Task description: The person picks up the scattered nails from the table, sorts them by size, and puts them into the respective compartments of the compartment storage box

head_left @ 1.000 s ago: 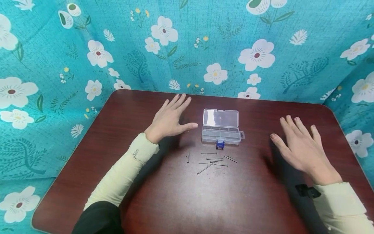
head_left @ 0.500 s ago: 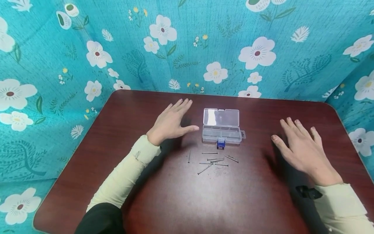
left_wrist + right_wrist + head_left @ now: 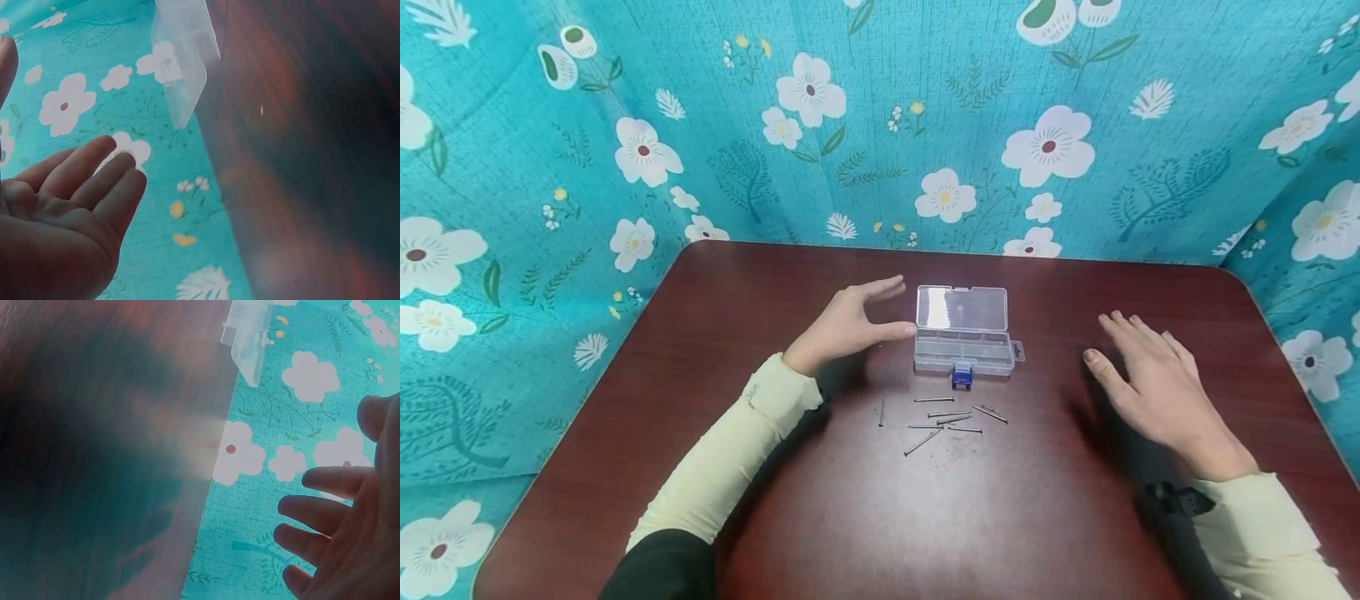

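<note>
A clear plastic box (image 3: 964,352) stands on the table with its lid raised at the back and a blue piece (image 3: 962,377) at its front edge. Several nails (image 3: 949,414) lie loosely in front of it. My left hand (image 3: 848,323) is just left of the box, thumb and fingers apart, the thumb tip close to the box's left side; whether it touches, I cannot tell. To the right, my right hand (image 3: 1157,392) is spread above the table, holding nothing. The left wrist view shows the box (image 3: 187,62) beyond the left hand (image 3: 69,212); the right wrist view shows it too (image 3: 249,344).
The dark red table (image 3: 880,517) has rounded back corners. A turquoise flowered cloth (image 3: 880,125) hangs behind it and along both sides. A single nail (image 3: 882,412) lies left of the others.
My left hand has turned and moved slightly right, bringing its thumb nearer the box, with its fingers closer together. My right hand's fingers have drawn slightly together. The head view has shifted a little.
</note>
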`<state>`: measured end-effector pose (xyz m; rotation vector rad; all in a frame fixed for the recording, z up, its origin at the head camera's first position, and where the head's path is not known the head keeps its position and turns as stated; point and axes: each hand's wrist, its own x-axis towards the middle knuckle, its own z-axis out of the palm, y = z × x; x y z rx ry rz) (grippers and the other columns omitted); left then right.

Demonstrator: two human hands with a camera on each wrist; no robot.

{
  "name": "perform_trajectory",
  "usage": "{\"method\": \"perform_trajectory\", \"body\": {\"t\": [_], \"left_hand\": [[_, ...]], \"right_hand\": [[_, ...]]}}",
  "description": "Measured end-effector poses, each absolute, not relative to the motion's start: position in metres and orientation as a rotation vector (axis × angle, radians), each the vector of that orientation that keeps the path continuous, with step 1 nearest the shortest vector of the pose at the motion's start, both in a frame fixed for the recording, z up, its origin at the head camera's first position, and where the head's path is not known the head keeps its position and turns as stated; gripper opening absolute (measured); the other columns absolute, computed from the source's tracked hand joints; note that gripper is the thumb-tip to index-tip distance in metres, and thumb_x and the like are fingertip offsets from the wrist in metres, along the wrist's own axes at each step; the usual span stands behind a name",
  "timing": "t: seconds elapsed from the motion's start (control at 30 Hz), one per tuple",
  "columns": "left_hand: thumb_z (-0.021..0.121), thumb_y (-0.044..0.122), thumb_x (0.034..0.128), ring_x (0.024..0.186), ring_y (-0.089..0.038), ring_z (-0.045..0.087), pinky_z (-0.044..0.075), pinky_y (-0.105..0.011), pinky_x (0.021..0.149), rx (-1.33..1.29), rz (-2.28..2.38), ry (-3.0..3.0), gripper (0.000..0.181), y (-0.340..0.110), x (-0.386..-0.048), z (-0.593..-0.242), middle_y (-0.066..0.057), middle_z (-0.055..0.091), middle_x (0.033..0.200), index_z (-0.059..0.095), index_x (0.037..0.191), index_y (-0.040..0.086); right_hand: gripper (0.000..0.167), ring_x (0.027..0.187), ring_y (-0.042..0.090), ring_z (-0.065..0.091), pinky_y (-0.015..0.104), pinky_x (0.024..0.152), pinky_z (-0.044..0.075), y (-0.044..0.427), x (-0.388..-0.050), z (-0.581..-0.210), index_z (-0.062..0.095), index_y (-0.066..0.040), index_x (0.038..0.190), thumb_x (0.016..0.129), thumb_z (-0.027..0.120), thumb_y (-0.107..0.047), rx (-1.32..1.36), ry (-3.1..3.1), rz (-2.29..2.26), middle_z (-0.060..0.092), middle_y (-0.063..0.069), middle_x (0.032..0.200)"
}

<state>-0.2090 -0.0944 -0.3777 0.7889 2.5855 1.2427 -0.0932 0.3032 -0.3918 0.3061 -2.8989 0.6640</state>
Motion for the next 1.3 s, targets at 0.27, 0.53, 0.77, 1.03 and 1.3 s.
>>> {"method": "perform_trajectory", "body": {"t": [0.27, 0.53, 0.77, 1.03, 1.3], "left_hand": [[0.088, 0.027, 0.0807, 0.119, -0.019, 0.062, 0.05, -0.036, 0.096, 0.588, 1.624, 2.196, 0.069, -0.079, -0.22, -0.396, -0.013, 0.064, 0.132, 0.059, 0.139, 0.004], [0.086, 0.014, 0.081, 0.105, -0.022, 0.066, 0.054, -0.034, 0.088, 0.439, 1.73, 2.055, 0.059, -0.074, -0.226, -0.405, -0.016, 0.07, 0.115, 0.062, 0.132, -0.004], [0.089, 0.001, 0.0736, 0.103, -0.029, 0.065, 0.055, -0.032, 0.084, 0.449, 1.675, 2.059, 0.058, -0.076, -0.233, -0.419, -0.02, 0.069, 0.115, 0.067, 0.126, -0.005], [0.094, -0.001, 0.0638, 0.099, -0.027, 0.066, 0.054, -0.031, 0.085, 0.465, 1.545, 2.109, 0.063, -0.076, -0.232, -0.427, -0.016, 0.07, 0.108, 0.07, 0.122, -0.002], [0.095, 0.0, 0.0621, 0.096, -0.026, 0.063, 0.054, -0.03, 0.083, 0.506, 1.441, 2.169, 0.064, -0.071, -0.233, -0.424, -0.013, 0.067, 0.107, 0.071, 0.121, 0.0]], "right_hand": [[0.063, 0.139, 0.05, 0.031, 0.07, 0.107, 0.021, 0.293, -0.096, -0.396, 0.04, 0.006, 0.15, 0.105, 0.051, -0.038, 0.319, -2.892, 0.739, 0.037, 0.031, 0.151], [0.059, 0.127, 0.048, 0.044, 0.068, 0.095, 0.036, 0.278, -0.095, -0.392, 0.043, 0.002, 0.148, 0.107, 0.046, -0.04, 0.248, -2.979, 0.95, 0.047, 0.031, 0.142], [0.058, 0.126, 0.04, 0.051, 0.061, 0.099, 0.037, 0.269, -0.09, -0.39, 0.046, -0.002, 0.147, 0.109, 0.039, -0.044, 0.123, -2.973, 1.477, 0.057, 0.024, 0.136], [0.054, 0.112, 0.035, 0.062, 0.043, 0.093, 0.047, 0.259, -0.087, -0.399, 0.053, 0.001, 0.14, 0.108, 0.043, -0.042, 0.122, -2.991, 1.472, 0.065, 0.021, 0.124], [0.044, 0.086, 0.023, 0.058, 0.032, 0.067, 0.047, 0.248, -0.085, -0.409, 0.062, -0.004, 0.131, 0.104, 0.057, -0.038, 0.168, -3.025, 1.287, 0.068, 0.008, 0.102]]}}
